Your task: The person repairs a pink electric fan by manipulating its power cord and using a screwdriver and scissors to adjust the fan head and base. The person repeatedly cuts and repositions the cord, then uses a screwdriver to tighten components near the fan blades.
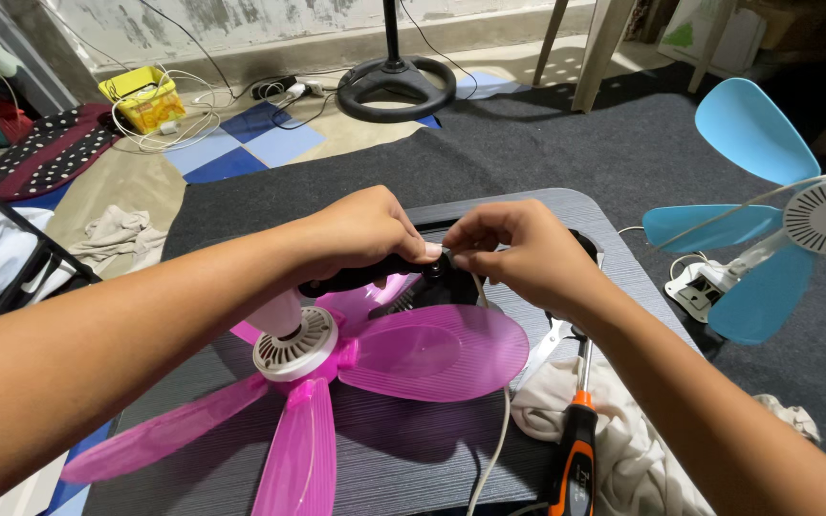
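We are closing our left hand (360,229) around a black handle-like part (356,275) of the pink fan, fingers wrapped over its top and clamped on it, while our right hand (518,250) is pinching its thumb and forefinger together on a small piece at the end of that same part; the piece is too small and too covered by the fingertips to tell what it is. The two hands are nearly touching above the middle of the grey tabletop (566,205). Just below them the pink fan (336,382) is lying on that tabletop, its white hub (295,346) facing up and its translucent blades spreading toward us and to the left. Beside our right forearm an orange-and-black screwdriver (576,449) is resting on a crumpled white cloth (623,449), and a white cord (494,449) is trailing off the near edge. Well apart to the right, a blue fan (767,220) with a white hub is lying on the dark carpet (623,143). Farther back, a black round stand base (396,88) is sitting on the floor near a yellow basket (141,96) tangled with white cables.
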